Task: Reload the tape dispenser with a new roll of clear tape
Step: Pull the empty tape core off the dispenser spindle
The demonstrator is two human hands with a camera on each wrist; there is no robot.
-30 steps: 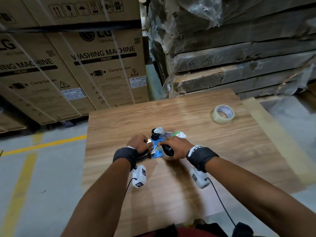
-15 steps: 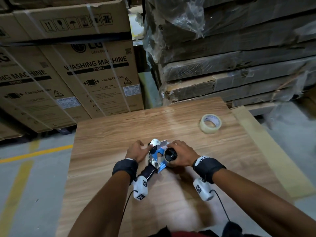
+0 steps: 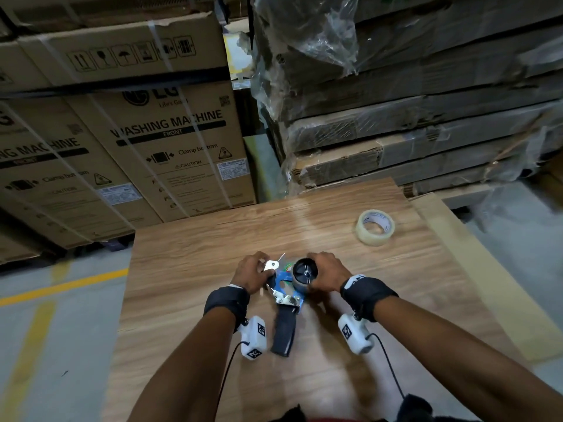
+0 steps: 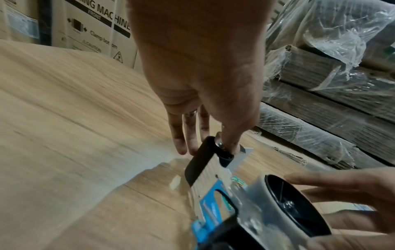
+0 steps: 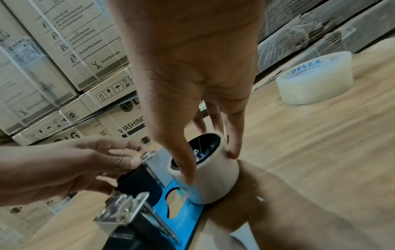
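Observation:
The tape dispenser (image 3: 286,295), blue frame with a black handle (image 3: 283,330), lies on its side on the wooden table (image 3: 189,269), handle towards me. My left hand (image 3: 259,269) pinches its front end, thumb and fingers on the black roller (image 4: 200,159) and metal plate. My right hand (image 3: 327,272) grips the beige empty core (image 5: 215,177) that sits on the black hub (image 3: 305,271), thumb on one side and fingers on the other. The new roll of clear tape (image 3: 375,227) lies flat at the table's far right, apart from both hands.
Stacked washing machine cartons (image 3: 170,141) stand behind the table on the left. Plastic-wrapped flat cardboard packs (image 3: 426,126) are piled behind on the right. Grey floor with a yellow line (image 3: 61,287) lies to the left. A pale board (image 3: 475,269) borders the table's right edge.
The dispenser has turned so that its handle points straight towards me. My right hand has closed round the core on the hub, and my left hand has shifted to the roller end.

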